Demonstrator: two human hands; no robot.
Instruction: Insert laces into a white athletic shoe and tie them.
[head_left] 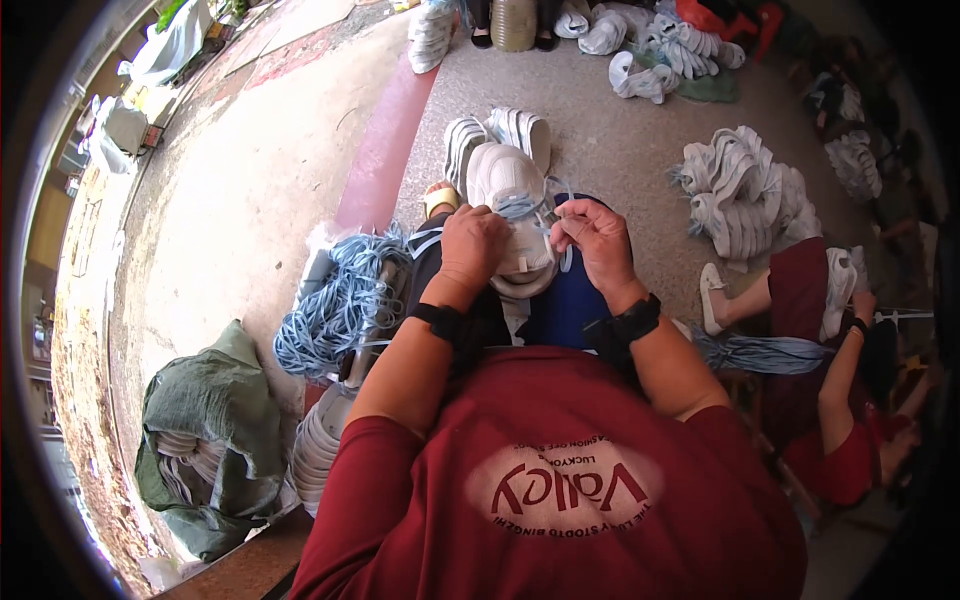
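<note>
Left hand (472, 243) clamps the white sneaker (508, 190) on the lap while right hand (597, 237) pinches its pale blue lace (520, 206), which could slip out if the shoe tips.

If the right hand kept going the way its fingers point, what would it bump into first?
The right hand points left, toward the white shoe on the lap. Its fingers pinch a light blue lace right beside the shoe, so it would probably meet the shoe first, then the left hand. Depth is hard to judge.
</note>
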